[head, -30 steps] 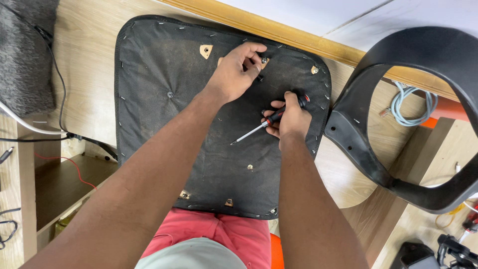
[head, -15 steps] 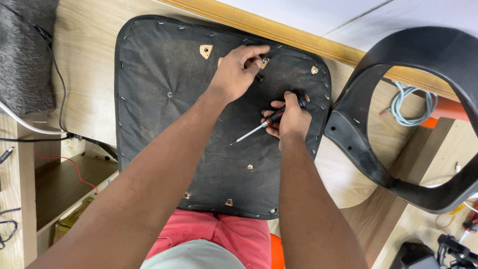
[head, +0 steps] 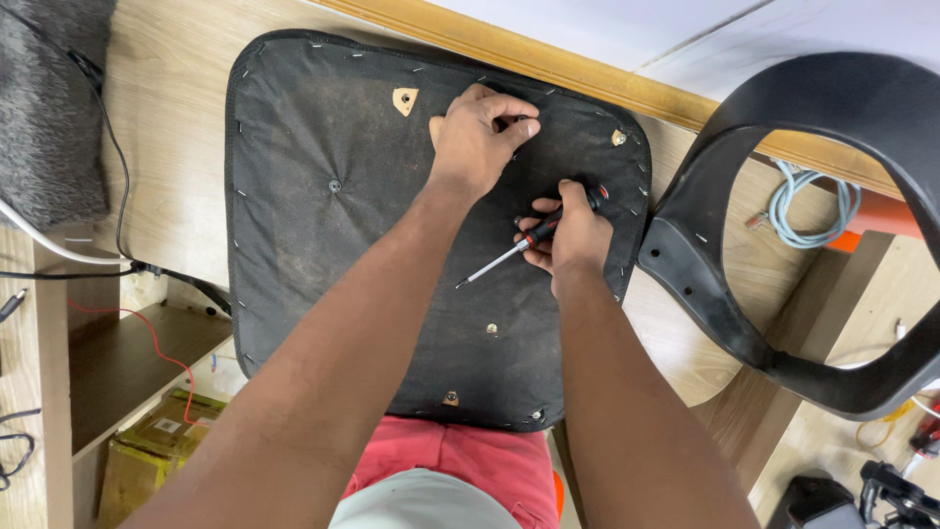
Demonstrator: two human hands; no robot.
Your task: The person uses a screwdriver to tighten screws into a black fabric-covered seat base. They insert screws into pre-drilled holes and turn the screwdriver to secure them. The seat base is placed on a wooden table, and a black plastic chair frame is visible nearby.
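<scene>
Left hand [head: 477, 137] fingers pinching something small near the black seat base's [head: 323, 235] far edge; right hand [head: 571, 238] fingers gripping a screwdriver [head: 524, 243], tip resting on fabric.

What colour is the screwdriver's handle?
Black and red, seen in the head view: the screwdriver is in the right hand.
</scene>
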